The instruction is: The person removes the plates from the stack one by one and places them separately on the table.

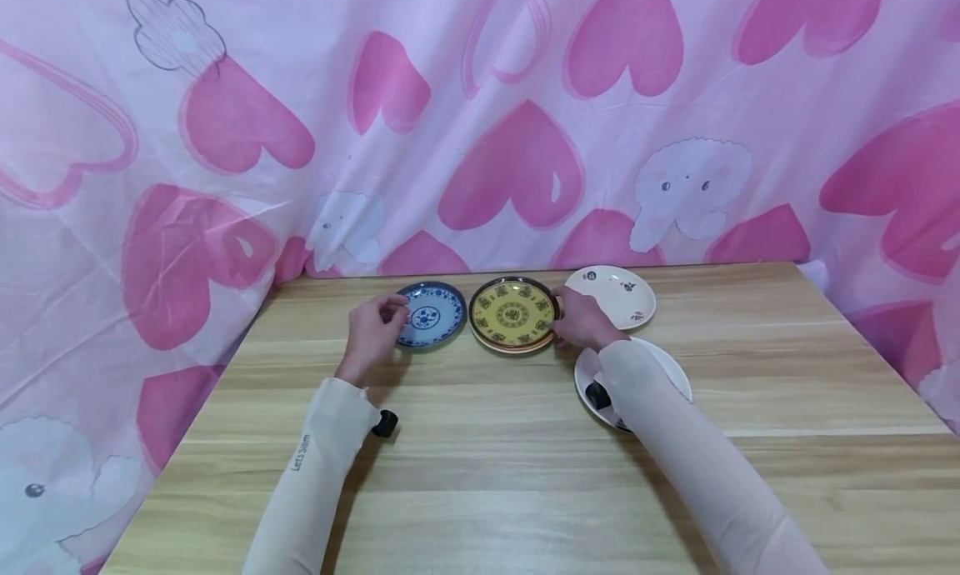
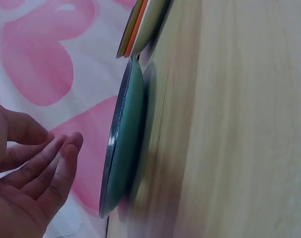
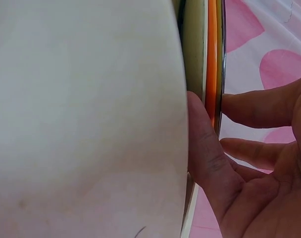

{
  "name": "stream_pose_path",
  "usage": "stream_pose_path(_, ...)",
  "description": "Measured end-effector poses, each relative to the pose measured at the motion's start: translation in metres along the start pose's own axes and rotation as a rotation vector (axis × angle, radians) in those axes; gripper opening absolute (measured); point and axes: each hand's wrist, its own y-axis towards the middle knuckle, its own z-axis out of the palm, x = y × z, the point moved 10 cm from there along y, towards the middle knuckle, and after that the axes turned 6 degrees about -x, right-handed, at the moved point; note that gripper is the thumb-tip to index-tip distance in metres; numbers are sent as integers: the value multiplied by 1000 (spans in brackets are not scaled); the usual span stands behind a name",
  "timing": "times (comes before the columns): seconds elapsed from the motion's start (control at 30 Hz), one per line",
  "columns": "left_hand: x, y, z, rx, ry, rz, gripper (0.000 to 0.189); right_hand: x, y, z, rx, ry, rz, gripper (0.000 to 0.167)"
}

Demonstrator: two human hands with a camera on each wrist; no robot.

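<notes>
A yellow plate (image 1: 515,312) with dark motifs and a dark rim lies on top of a stack at the back of the table. Orange (image 3: 212,59) and cream (image 3: 194,54) plate edges show beneath it in the right wrist view. My right hand (image 1: 579,317) holds the stack's right edge, thumb low against the cream side and fingertips at the yellow plate's rim. To the left lies a blue-and-white patterned plate (image 1: 438,312). Beside its left edge hovers my left hand (image 1: 373,329), fingers loosely bent with nothing between them; the left wrist view shows a gap to the plate.
A white plate (image 1: 615,296) with small dark motifs lies at the back right. Another white plate (image 1: 671,367) sits nearer, partly covered by my right forearm. A pink heart-patterned curtain (image 1: 510,167) hangs behind the wooden table (image 1: 480,475).
</notes>
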Motion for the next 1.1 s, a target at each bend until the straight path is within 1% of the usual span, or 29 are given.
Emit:
stream_pose_path(0.07,-7,0,4,16,-16,41,25,0,0,-1,-4,0,3,67)
stream_pose_path(0.13,-12,-1,12,48,-27,64,24,0,0,-2,-5,-7,-1,66)
stream_pose_path(0.23,-18,-4,26,113,-45,69,23,1,1,-2,-1,-10,-5,64)
stream_pose_path(0.33,-24,-7,44,185,-72,56,24,1,1,-1,9,-3,-8,63)
stream_pose_path(0.4,-30,-9,56,227,-70,59,25,1,1,0,14,4,-9,63)
stream_pose_path(0.5,-38,-9,71,261,-39,69,25,1,1,1,18,7,-16,61)
stream_pose_path(0.57,-43,-8,78,259,1,82,26,1,1,1,20,5,-21,60)
stream_pose_path(0.63,-46,-8,83,240,32,86,27,1,1,1,23,4,-24,59)
stream_pose_path(0.8,-46,-7,87,177,54,41,28,2,1,5,39,13,-29,60)
stream_pose_path(0.87,-45,-8,89,174,49,22,28,2,0,5,42,14,-27,60)
stream_pose_path(0.97,-44,-8,91,178,52,18,28,4,0,5,49,-8,-33,61)
stream_pose_path(1.1,-45,-8,93,175,66,-11,28,6,-1,7,89,-24,-33,64)
